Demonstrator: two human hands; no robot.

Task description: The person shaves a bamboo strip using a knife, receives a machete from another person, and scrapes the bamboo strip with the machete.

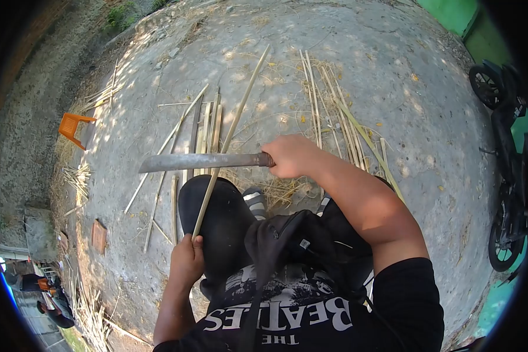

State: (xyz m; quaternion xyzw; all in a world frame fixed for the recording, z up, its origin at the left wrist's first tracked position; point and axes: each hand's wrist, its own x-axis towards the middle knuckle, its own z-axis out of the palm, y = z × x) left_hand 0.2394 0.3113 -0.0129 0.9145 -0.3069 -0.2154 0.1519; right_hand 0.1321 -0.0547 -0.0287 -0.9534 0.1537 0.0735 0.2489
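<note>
My right hand (288,156) is wrapped round the handle of a machete (202,161), whose long grey blade points left. The blade crosses a long pale bamboo strip (240,108) above my knee; whether the two touch I cannot tell. Closed on the near end of that strip is my left hand (187,258), beside my thigh. From there the strip slants up and away to the right. Past my knees, more bamboo strips (208,132) lie on the ground at the left, some pale and some dark. Another group of strips (343,117) lies at the right.
Thin shavings (281,189) lie between my feet. An orange plastic chair (73,127) and a brick (99,236) are at the left, near a heap of split pieces (91,314). Motorcycles (501,129) stand along the right edge. Another person (56,314) is far off at lower left.
</note>
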